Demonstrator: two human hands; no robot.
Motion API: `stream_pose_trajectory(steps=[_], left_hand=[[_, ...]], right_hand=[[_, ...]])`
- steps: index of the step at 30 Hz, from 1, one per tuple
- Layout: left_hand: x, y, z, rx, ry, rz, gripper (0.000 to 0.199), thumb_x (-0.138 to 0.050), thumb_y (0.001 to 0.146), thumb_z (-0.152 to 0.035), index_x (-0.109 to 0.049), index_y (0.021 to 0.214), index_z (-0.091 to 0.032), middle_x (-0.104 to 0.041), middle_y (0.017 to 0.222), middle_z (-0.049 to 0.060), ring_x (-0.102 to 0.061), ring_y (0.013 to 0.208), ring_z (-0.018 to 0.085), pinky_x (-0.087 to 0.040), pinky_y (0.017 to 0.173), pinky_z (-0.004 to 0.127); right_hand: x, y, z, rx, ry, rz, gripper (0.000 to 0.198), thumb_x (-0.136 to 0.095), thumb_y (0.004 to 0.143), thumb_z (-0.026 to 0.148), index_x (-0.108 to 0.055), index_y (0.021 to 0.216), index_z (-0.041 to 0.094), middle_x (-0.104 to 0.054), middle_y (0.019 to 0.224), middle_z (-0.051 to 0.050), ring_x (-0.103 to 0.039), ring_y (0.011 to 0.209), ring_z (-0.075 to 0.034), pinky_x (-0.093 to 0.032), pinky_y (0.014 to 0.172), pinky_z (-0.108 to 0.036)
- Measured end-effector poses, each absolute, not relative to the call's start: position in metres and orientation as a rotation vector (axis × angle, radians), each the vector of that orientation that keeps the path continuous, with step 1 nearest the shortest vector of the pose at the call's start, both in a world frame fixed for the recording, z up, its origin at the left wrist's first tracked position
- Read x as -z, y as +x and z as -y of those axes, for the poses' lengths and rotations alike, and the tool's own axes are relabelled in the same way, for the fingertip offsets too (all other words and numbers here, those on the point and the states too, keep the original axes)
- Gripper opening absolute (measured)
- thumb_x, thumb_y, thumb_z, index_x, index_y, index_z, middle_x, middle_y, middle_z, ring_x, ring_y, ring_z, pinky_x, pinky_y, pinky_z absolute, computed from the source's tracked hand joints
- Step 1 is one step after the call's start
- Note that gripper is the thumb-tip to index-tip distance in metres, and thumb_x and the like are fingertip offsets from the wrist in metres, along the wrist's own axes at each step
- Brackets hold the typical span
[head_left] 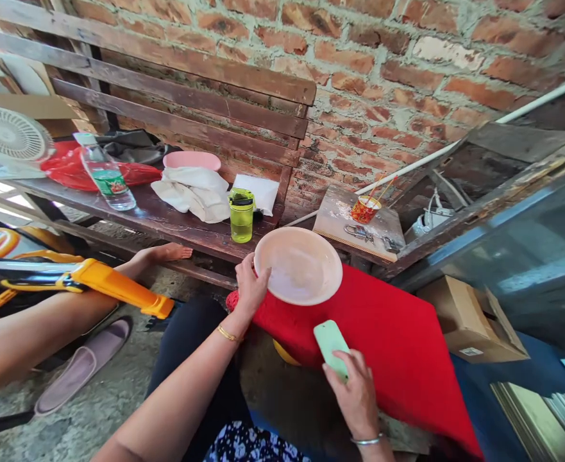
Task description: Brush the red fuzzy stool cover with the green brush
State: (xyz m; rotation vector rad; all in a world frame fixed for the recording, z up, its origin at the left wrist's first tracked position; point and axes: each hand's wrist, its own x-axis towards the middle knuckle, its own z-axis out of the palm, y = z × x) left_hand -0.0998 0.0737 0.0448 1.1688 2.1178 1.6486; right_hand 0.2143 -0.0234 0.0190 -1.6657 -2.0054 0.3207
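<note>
Red cloth (402,340): broad, mostly smooth cover, bunched at its left end; soft, so it might drag under a pushed bowl.
Pale bowl (301,266): over the cloth's far left part; whether it rests there or is slightly raised, I cannot tell. Probably light, stiff plastic, slick if wet; best taken by the rim, opposite sides.
Left hand (252,289): thumb over the rim, fingers outside, pinching the bowl's left side.
Mint-green slab (329,343): near the cloth's near edge, apart from the bowl; likely light and smooth, easiest gripped across its long sides.
Right hand (356,394): thumb and fingers curled round the slab's near end, little gap left.
Wooden bench (200,239): dark, beyond; carries a yellow-green tumbler (241,221) near the bowl, a water bottle (106,179) farther left.
Side board (333,218): holds a patterned cup (365,210).
Brick wall (383,70): rough, behind everything; a cardboard box (469,321) stands right.
</note>
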Motion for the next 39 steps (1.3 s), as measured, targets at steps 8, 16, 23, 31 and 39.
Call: stream_pose_trajectory(steps=[8, 16, 23, 31, 39], left_hand=[[-0.071, -0.042, -0.022, -1.673, 2.161, -1.86, 0.028, -0.057, 0.09, -0.019, -0.061, 0.118, -0.022, -0.054, 0.113, 0.011, -0.054, 0.104, 0.025, -0.048, 0.091, 0.041], [-0.024, 0.004, -0.009, -0.623, 2.803, -1.338, 0.008, -0.057, 0.095, -0.026, -0.063, 0.099, -0.022, -0.056, 0.099, 0.006, -0.052, 0.089, 0.023, -0.044, 0.082, 0.038], [0.0, 0.002, -0.031, -0.48, 2.745, -1.501, 0.011, -0.054, 0.097, -0.022, -0.064, 0.1, -0.021, -0.058, 0.099, 0.006, -0.053, 0.093, 0.024, -0.042, 0.086, 0.04], [-0.006, 0.002, -0.032, -0.522, 2.67, -1.564, 0.012, -0.052, 0.097, -0.022, -0.064, 0.097, -0.022, -0.06, 0.097, 0.006, -0.053, 0.098, 0.025, -0.041, 0.092, 0.041], [-0.008, 0.002, -0.032, -0.575, 2.624, -1.577, 0.012, -0.054, 0.096, -0.023, -0.066, 0.095, -0.021, -0.061, 0.097, 0.006, -0.054, 0.098, 0.025, -0.042, 0.092, 0.04]], right_hand=[[-0.027, 0.34, 0.029, -0.242, -2.19, 1.553, 0.061, -0.048, 0.075, 0.08, -0.071, 0.1, 0.03, -0.068, 0.098, -0.011, -0.066, 0.088, -0.035, -0.051, 0.074, -0.049], [-0.028, 0.364, 0.045, -0.137, -2.205, 1.336, 0.063, -0.051, 0.07, 0.082, -0.071, 0.095, 0.028, -0.065, 0.09, -0.012, -0.064, 0.091, -0.04, -0.051, 0.072, -0.052], [-0.014, 0.29, 0.042, -0.272, -1.79, 1.899, 0.044, -0.053, 0.084, 0.067, -0.073, 0.098, 0.031, -0.067, 0.105, -0.007, -0.064, 0.098, -0.028, -0.047, 0.087, -0.044], [-0.017, 0.41, 0.05, -0.208, -2.398, 1.07, 0.074, -0.047, 0.068, 0.081, -0.069, 0.107, 0.021, -0.061, 0.099, -0.015, -0.057, 0.107, -0.039, -0.047, 0.092, -0.052], [-0.019, 0.408, 0.039, -0.355, -2.376, 1.032, 0.071, -0.054, 0.061, 0.076, -0.065, 0.108, 0.023, -0.061, 0.097, -0.012, -0.053, 0.114, -0.038, -0.044, 0.1, -0.05]])
